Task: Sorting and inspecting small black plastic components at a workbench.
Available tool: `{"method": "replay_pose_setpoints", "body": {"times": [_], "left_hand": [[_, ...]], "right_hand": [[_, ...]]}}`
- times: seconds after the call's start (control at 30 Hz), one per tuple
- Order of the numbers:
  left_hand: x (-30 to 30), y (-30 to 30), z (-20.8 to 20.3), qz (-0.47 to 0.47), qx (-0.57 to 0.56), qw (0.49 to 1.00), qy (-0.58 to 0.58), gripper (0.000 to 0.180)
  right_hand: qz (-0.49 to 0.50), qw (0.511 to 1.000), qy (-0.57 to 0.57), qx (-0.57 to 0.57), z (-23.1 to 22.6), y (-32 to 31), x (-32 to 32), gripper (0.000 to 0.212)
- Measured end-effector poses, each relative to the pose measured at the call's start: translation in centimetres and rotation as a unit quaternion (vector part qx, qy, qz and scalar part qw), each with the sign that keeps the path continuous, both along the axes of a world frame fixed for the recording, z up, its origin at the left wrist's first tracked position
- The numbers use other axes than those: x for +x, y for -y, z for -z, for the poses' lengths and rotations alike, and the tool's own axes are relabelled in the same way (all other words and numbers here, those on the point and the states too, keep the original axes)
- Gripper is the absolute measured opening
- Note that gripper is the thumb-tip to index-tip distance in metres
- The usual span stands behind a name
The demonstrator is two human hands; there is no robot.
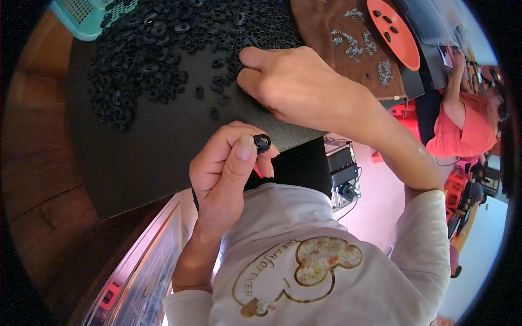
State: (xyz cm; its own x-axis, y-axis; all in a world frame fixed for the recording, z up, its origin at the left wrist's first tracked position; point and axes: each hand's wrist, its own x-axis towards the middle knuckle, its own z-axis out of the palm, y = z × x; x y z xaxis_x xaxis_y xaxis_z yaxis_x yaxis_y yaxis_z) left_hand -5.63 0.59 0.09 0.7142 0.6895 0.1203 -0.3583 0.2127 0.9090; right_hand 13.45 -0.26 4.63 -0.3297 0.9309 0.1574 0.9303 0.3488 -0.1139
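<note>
Nearest in, on the near side of the black heap (147, 60), the left hand (222, 163) has a black plastic cord-lock piece (262, 143) pinched tight between thumb and fingers, just past the table's (138, 171) near edge in this view. Its holed end faces up; the fingers cover so much that its long axis can't be called.

Now out beyond it, and a touch to the right: the right hand (291, 81), nearer the heap, by its right-hand near edge. Those fingers are curled under, tips hidden, so whether they grip anything, I can't tell. The piece and the right hand are apart, the piece on the person's side.

Left of that fist, loose black pieces (199, 92) sit just off the heap. Right of the heap, a brown cloth (311, 20) carries small metal springs (353, 48), and further right, an orange oval tray (405, 48) bears a few black parts (387, 37).
</note>
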Motion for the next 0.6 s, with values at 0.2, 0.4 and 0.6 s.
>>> {"method": "replay_pose_setpoints", "body": {"times": [0.2, 0.4, 0.6], "left_hand": [[-0.2, -0.6, 0.3, -0.009, -0.011, 1.000, 0.003, 0.028], [-0.3, -1.0, 0.7, -0.003, -0.023, 1.000, 0.022, 0.029], [-0.1, -0.7, 0.5, -0.001, -0.081, 0.996, 0.046, 0.026]], "right_hand": [[-0.016, 1.000, -0.014, 0.013, -0.2, -0.8, 0.0, 0.013], [-0.011, 0.965, -0.260, 0.013, -0.4, 0.1, 0.4, 0.011], [0.029, 0.894, -0.442, -0.076, -1.0, 2.2, -0.3, 0.011]]}}
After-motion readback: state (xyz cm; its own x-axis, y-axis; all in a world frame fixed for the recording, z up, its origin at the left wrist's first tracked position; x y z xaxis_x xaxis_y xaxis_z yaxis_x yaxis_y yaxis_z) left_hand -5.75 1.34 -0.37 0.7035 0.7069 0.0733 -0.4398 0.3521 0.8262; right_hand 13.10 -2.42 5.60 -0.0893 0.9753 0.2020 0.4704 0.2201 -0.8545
